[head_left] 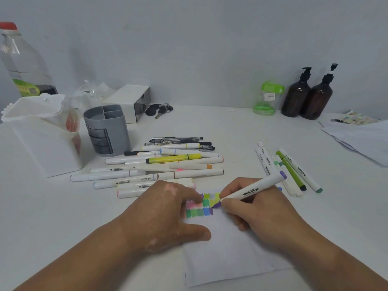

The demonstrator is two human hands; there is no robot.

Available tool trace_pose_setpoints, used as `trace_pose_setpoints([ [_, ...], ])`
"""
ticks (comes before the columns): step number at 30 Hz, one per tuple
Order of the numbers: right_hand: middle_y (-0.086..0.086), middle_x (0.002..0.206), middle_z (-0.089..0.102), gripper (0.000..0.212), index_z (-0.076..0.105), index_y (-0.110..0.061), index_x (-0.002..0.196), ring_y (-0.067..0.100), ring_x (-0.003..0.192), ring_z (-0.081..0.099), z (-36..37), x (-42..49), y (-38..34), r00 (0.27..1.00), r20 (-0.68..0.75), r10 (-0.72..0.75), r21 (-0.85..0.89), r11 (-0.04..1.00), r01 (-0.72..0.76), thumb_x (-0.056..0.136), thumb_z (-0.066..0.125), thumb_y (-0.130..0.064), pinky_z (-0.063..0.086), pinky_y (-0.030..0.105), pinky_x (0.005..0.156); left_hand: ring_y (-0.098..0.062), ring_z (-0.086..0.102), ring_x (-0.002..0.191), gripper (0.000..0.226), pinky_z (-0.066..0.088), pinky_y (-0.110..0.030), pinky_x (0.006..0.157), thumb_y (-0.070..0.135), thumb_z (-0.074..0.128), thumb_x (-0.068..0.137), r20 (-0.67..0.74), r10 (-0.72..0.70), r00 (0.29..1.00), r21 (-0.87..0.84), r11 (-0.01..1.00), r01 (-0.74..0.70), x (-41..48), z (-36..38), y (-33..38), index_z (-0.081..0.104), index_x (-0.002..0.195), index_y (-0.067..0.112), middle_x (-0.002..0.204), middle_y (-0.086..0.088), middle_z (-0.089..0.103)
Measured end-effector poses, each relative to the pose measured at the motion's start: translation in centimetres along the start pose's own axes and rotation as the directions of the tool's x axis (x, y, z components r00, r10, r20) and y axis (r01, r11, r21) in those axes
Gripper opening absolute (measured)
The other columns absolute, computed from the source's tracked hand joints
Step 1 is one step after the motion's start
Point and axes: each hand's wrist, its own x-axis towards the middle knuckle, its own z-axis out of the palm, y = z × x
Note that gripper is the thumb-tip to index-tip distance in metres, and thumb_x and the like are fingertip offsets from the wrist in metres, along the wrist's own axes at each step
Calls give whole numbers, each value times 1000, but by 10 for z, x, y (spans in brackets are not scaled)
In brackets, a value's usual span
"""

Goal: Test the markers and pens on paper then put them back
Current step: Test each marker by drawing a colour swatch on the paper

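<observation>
The right hand (252, 208) pinches a white marker (254, 189) low on its barrel, thumb and curled fingers clamped just above the purple tip. The tip touches the paper (226, 255) at the right end of the colour swatches (199, 213). The barrel slants up and away to the right, with "MARKER" printed on it in black. The left hand (165, 213) lies flat with straight fingers, pressing the paper's left side. A pile of markers and pens (168, 164) lies just behind the hands, and a smaller group (289, 169) lies to the right.

pen holder (107, 131) left, marker pile (165, 164) perhaps touching paper (226, 248)
</observation>
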Motion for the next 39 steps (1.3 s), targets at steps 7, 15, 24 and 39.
trace_pose_setpoints([
  [7,2,57,66,14,72,-27,79,11,49,59,0,1,2,1000,-12,-3,1,1000,3,86,70,-15,52,22,51,7,50,79,79,34,-15,54,87,66,58,5,-1,1000,14,1000,1,0,0,-1,63,124,44,87,23,60],
  [15,0,54,63,14,71,-26,77,13,48,58,1,3,4,1000,-21,-22,-12,1000,21,84,69,-14,52,24,50,11,48,86,79,37,-15,53,87,65,58,0,5,1000,20,1000,-5,0,1,-2,63,124,45,81,23,59],
  [24,8,53,57,4,67,-15,67,18,45,48,-9,10,4,975,-222,-32,453,882,132,71,68,-14,42,25,41,2,53,82,41,39,-11,64,54,76,75,-155,9,988,-129,991,-29,-1,-4,-1,61,113,45,77,17,57],
  [39,7,61,57,11,74,-14,77,17,50,53,-17,12,0,991,-121,-55,638,760,121,67,79,-15,44,23,44,-31,72,79,27,58,-41,72,7,51,102,-101,-92,991,-814,580,-29,6,-2,-2,50,119,27,111,-3,74],
])
